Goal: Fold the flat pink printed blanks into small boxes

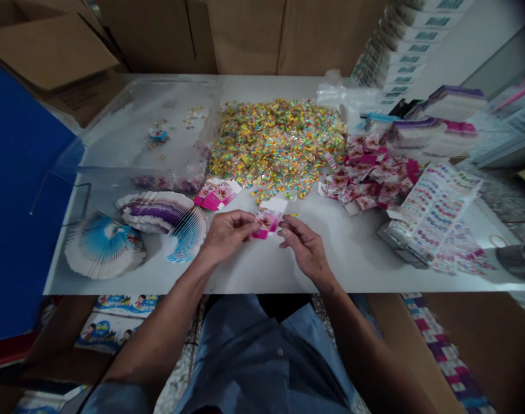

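My left hand point(228, 233) pinches a small pink-and-white printed carton point(266, 221) at its left side, just above the table's front middle. A white flap stands up at the carton's far end. My right hand point(304, 246) is close by the carton's right edge, fingers loosely curled and apart; whether a fingertip touches the carton is unclear. Beyond the hands spreads a large heap of small, brightly coloured pieces in clear wrapping point(279, 144). Left of the heap lies a fanned stack of flat pink cartons point(218, 194). A pile of pink cartons point(374, 175) lies to the right.
Fanned stacks of blue-and-white point(102, 244) and purple-and-white cards point(158, 211) lie at left, near a clear plastic bag point(137, 126). Sticker sheets point(435, 207) and a metal cup point(518, 261) are at right. Cardboard boxes point(245, 37) stand behind the table.
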The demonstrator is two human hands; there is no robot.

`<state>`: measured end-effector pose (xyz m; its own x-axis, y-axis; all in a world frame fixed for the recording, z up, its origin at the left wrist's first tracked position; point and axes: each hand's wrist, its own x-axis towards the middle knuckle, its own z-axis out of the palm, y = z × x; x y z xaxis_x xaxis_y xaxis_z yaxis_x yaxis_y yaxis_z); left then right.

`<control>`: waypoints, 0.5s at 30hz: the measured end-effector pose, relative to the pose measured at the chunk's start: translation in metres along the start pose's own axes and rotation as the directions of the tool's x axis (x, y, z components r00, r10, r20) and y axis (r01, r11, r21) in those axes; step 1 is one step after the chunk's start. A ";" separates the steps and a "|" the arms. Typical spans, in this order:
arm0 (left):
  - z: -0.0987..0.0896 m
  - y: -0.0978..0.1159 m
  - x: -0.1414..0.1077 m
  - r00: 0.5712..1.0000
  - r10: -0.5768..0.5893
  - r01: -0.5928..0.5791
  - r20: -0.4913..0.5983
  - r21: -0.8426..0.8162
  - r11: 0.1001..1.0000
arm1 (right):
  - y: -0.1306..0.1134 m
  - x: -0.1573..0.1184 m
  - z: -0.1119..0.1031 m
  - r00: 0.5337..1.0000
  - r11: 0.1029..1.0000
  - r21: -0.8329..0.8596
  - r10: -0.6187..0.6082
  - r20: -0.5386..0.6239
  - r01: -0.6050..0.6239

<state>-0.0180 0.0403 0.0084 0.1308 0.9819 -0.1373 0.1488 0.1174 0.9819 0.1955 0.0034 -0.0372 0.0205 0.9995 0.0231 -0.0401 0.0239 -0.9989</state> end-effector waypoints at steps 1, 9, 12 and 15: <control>0.007 -0.002 -0.004 0.998 -0.020 0.024 0.063 -0.069 0.997 | -0.001 0.001 0.000 0.999 0.999 -0.027 -0.016 0.033 0.016; 0.020 -0.003 -0.001 0.801 0.100 0.085 0.591 -0.277 0.957 | -0.002 -0.013 -0.019 0.925 0.992 -0.125 0.036 0.378 0.013; 0.025 -0.002 0.003 0.746 0.096 0.103 0.659 -0.257 0.961 | -0.003 -0.018 -0.018 0.902 0.992 -0.123 0.033 0.430 0.022; 0.037 -0.010 0.005 0.820 0.082 0.089 0.567 -0.268 0.959 | -0.003 -0.020 -0.016 0.908 0.982 -0.158 -0.026 0.418 0.101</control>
<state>0.0171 0.0381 -0.0071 0.6750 0.7302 -0.1058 -0.1082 0.2398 0.9648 0.2109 -0.0170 -0.0352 -0.3977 0.9153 0.0637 0.1210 0.1212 -0.9852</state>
